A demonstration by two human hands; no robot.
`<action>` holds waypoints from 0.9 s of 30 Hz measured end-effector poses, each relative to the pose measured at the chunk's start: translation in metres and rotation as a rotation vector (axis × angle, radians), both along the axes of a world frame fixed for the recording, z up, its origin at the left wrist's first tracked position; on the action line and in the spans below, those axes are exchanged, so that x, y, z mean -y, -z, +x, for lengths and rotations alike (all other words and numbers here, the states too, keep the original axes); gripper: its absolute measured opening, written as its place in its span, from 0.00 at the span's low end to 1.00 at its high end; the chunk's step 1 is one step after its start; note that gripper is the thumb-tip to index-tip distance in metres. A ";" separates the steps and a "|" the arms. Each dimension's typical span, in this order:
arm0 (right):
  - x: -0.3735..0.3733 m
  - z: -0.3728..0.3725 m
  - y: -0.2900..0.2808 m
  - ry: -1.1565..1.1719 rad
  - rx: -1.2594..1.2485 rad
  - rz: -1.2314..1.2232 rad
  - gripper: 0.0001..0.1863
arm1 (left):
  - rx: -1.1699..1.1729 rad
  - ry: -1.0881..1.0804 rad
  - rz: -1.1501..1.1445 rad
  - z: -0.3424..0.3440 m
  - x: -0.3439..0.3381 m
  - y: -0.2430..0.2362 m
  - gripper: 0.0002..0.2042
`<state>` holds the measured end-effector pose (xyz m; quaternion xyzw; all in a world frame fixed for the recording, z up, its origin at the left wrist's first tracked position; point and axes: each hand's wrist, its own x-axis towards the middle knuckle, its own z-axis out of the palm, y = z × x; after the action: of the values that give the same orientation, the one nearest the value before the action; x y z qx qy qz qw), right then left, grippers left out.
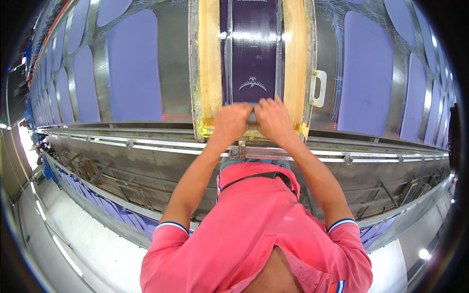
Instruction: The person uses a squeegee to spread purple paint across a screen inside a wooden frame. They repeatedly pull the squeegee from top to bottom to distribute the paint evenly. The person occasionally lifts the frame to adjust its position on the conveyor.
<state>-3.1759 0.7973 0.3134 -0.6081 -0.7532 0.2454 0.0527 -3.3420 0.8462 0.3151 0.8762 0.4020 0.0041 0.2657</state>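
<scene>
My left hand and my right hand are side by side at the near end of a screen-printing frame, fingers wrapped round a squeegee that is mostly hidden under them. The frame has pale wide borders, yellow stains and a white handle on its right edge. Its dark purple mesh carries a pale crest-like design just beyond my hands, with glossy tape strips along both sides.
The long metal table holds rows of lavender cut panels left and right of the frame. A metal rail runs along its near edge. Behind me is another rack with lavender pieces and a pale floor.
</scene>
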 end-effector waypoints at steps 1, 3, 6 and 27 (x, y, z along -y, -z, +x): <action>0.016 -0.006 -0.001 0.011 -0.011 -0.011 0.09 | 0.008 0.008 -0.008 -0.007 0.014 0.000 0.08; 0.034 -0.011 -0.002 0.028 -0.026 -0.034 0.09 | 0.033 0.021 -0.023 -0.010 0.028 -0.005 0.08; 0.001 0.003 0.001 0.049 -0.045 -0.022 0.07 | -0.079 0.060 -0.050 0.000 -0.011 -0.009 0.09; -0.365 0.139 0.022 0.085 0.191 0.084 0.10 | -0.169 0.047 0.243 0.144 -0.369 0.007 0.14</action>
<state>-3.0370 1.1621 0.2913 -0.6574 -0.7379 0.1521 0.0166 -3.1984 1.2150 0.3076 0.9083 0.3989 -0.0270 0.1228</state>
